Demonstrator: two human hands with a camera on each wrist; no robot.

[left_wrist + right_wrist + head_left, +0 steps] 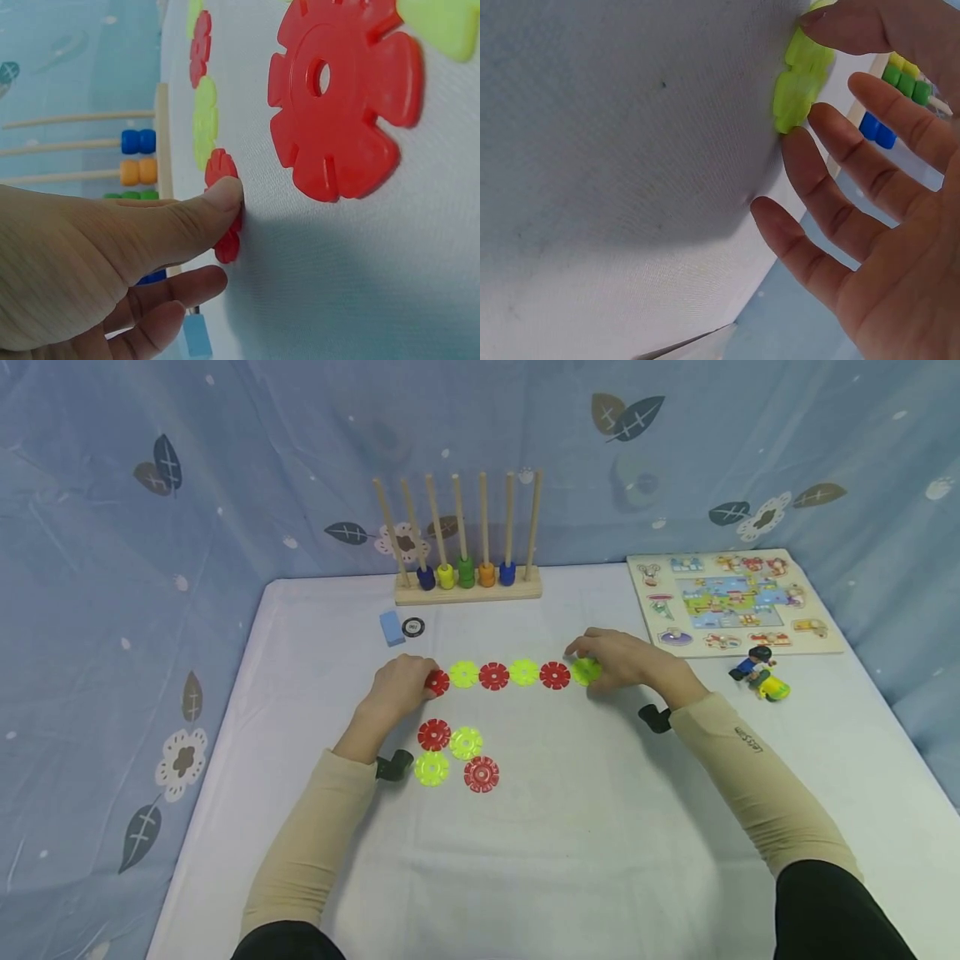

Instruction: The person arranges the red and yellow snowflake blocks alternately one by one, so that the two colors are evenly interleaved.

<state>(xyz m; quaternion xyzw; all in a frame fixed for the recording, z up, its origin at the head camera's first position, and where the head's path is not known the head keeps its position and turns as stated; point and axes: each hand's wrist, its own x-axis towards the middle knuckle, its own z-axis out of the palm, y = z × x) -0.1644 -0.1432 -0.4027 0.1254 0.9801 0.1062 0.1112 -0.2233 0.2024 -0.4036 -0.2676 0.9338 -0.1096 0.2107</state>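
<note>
Row of discs (517,673), red and lime alternating, lies across the surface (600,843), closer to its far edge than its near one. Head view: left hand (401,685) at the row's left end, right hand (618,656) at its right; loose discs (466,743) lie nearer the left edge. Left wrist view: thumb and finger seem to pinch the red end disc (218,166). Right wrist view: fingers relaxed, spread, touching the lime end disc (802,82). Step, I judge: straightening the row; next probably calls for adding a loose red at the lime end.
</note>
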